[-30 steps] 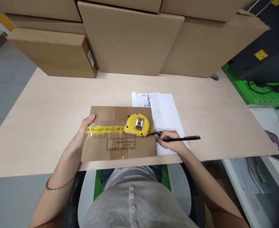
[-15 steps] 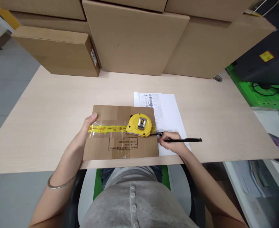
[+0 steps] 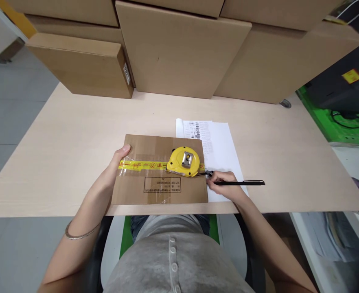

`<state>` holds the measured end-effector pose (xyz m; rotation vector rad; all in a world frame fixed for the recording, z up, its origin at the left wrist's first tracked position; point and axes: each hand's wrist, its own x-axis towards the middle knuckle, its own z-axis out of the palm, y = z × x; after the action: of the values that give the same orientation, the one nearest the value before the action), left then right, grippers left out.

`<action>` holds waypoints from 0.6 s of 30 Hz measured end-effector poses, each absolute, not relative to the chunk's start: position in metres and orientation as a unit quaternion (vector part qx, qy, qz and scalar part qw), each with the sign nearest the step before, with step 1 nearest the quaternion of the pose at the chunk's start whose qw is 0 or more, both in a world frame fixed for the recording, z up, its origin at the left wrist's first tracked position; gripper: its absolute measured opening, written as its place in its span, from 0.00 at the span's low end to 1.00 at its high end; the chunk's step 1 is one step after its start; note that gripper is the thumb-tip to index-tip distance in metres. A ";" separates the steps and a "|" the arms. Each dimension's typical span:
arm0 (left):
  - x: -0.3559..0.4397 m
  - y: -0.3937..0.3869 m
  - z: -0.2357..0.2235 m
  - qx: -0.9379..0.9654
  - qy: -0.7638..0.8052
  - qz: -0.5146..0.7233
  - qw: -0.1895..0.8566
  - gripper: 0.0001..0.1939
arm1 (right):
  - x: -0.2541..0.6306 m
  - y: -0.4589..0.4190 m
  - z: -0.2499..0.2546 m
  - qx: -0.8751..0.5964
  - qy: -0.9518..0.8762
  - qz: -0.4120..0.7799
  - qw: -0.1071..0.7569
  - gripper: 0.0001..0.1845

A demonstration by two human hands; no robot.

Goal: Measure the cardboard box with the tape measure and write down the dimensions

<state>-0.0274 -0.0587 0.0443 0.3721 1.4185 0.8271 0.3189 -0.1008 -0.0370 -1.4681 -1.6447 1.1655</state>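
A flat brown cardboard box (image 3: 136, 187) with yellow printed tape lies near the table's front edge. My left hand (image 3: 116, 160) grips its left side, the thumb on top and the other fingers hidden beneath or behind it. On the box's right part rests a yellow tape measure (image 3: 179, 162), a black wrist strap (image 3: 201, 174) trailing from it towards my right hand. My right hand (image 3: 225, 185) is closed around a black pen (image 3: 249, 182) at the box's right edge. White paper sheets (image 3: 224, 148), partly printed, lie partly under the box and my right hand.
Large cardboard boxes (image 3: 179, 53) stand stacked along the table's back. A smaller box (image 3: 78, 71) stands in front of them at the left. To the right are a green surface (image 3: 316, 116) with black cables and a side shelf holding papers (image 3: 322, 236).
The whole scene sits slightly further right, as the head camera has turned a little. Both hands keep their grips, and the tape measure stays in place on the box.
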 end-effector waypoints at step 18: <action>-0.028 -0.061 0.050 0.189 0.630 0.346 0.669 0.34 | 0.321 -0.098 -0.041 -0.533 -0.651 0.426 0.332 0.19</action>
<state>-0.0282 -0.0605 0.0499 0.4271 1.4204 0.7801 0.3210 -0.0984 -0.0413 -1.3922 -1.7022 1.1140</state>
